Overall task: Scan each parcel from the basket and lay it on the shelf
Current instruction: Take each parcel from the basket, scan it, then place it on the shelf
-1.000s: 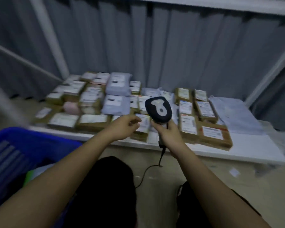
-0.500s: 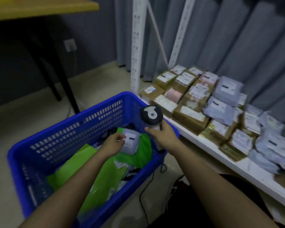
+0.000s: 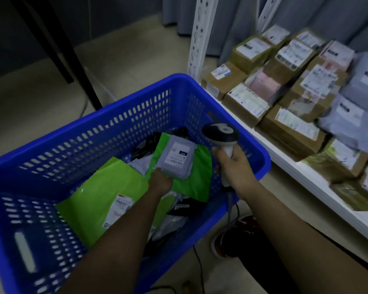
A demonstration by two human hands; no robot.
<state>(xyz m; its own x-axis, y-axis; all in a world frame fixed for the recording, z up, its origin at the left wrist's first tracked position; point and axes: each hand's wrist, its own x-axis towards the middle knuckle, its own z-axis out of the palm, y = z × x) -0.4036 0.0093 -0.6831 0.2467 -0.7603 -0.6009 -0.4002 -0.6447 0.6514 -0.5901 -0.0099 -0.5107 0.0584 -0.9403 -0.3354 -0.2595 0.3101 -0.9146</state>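
The shelf (image 3: pixel 302 177) on the right already has many parcels lying on it, brown boxes (image 3: pixel 293 128) and grey bags (image 3: pixel 348 115) packed close together. So a big part of the job looks done. The blue basket (image 3: pixel 119 115) on the floor is not empty, though. Green bags (image 3: pixel 106 194), white ones and dark ones lie inside, so more scanning is left. The left hand (image 3: pixel 159 183) reaches into the basket and holds the near edge of a small grey parcel (image 3: pixel 176 159) on top of the pile. The right hand (image 3: pixel 234 166) grips the scanner (image 3: pixel 221 134) just beside that parcel. I think this parcel is not scanned yet.
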